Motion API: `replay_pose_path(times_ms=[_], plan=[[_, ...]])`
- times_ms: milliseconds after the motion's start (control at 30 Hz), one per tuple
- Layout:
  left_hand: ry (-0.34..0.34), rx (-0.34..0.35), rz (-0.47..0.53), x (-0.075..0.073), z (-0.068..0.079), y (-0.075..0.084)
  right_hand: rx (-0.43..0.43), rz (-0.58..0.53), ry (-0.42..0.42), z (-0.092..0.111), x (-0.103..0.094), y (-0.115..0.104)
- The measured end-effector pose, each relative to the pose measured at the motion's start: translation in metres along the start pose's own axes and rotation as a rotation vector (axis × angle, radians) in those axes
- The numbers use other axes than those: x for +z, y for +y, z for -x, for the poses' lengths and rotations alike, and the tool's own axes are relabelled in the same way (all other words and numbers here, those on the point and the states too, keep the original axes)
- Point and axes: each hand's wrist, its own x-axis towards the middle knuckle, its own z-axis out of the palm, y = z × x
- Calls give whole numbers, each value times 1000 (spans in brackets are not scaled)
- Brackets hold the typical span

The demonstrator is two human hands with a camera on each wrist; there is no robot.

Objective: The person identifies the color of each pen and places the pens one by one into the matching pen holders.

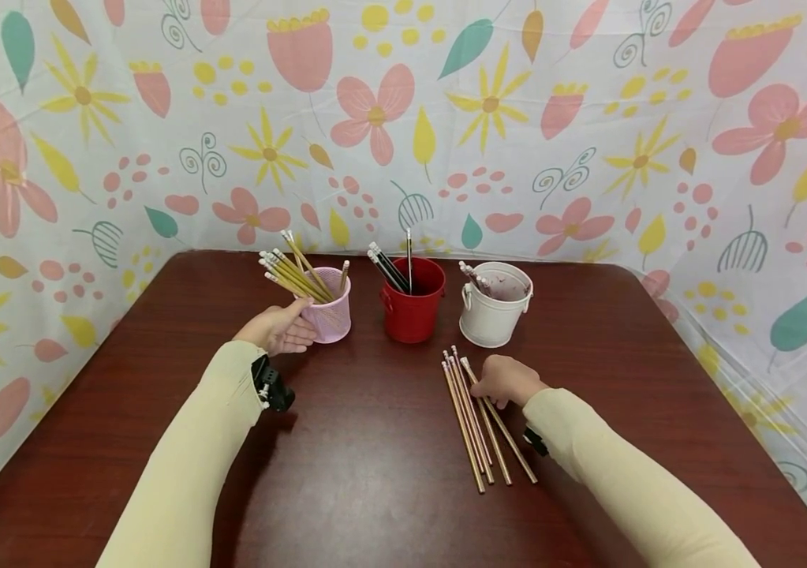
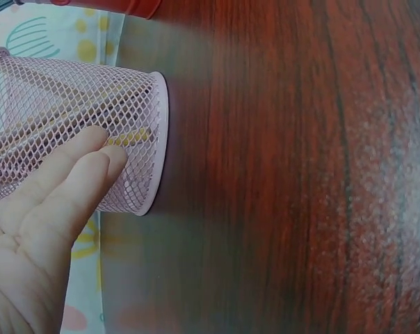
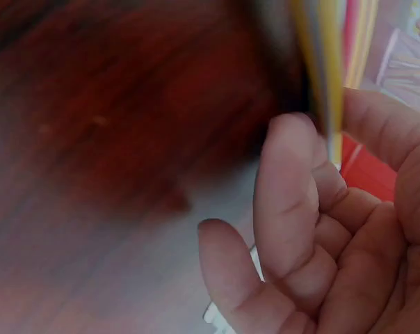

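My left hand (image 1: 281, 330) is beside a pink mesh cup (image 1: 335, 322) holding several yellow pencils (image 1: 297, 276) that lean left. In the left wrist view, its straight fingers (image 2: 64, 191) touch the mesh wall; in the head view, its thumb lies by the rim. Over the right side of a group of gold pencils (image 1: 469, 422) on the table, my right hand (image 1: 509, 380) pinches a pencil (image 3: 328, 76) between thumb and forefinger. The right wrist view is blurred there, and the fingers partly hide that pencil in the head view.
A red bucket (image 1: 412, 319) with several dark pencils (image 1: 390, 270) stands at the back middle. Right of it is a white bucket (image 1: 491, 322) with a few pencils (image 1: 474, 278) tilted left. Behind the brown table (image 1: 346, 473) hangs a flower-patterned cloth (image 1: 375, 189).
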Motion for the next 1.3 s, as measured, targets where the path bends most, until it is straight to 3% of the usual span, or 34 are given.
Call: replay_pose_path(times_ms=[167,367,533,633,733,1067,1300], plan=[[-26,0,4,-1,-1,1,-101,-62,13,3,-9,0],[-110,-18,-27,-10,-1,-2,-216,-167,88,6,-27,-4],[-162,-16,4,-13,-2,-4,-308,-394,84,5,-34,-6],[-145,-7,36,-11,-3,-5,-364,-572,60,4,-36,-7],[-149,3,45,-10,-4,-5,-386,-658,58,5,-42,-9],[-148,29,1,-9,-4,-3,-474,-729,117,15,-78,-28],[-110,22,-13,-7,-4,-1,-506,-721,239,24,-103,-49]])
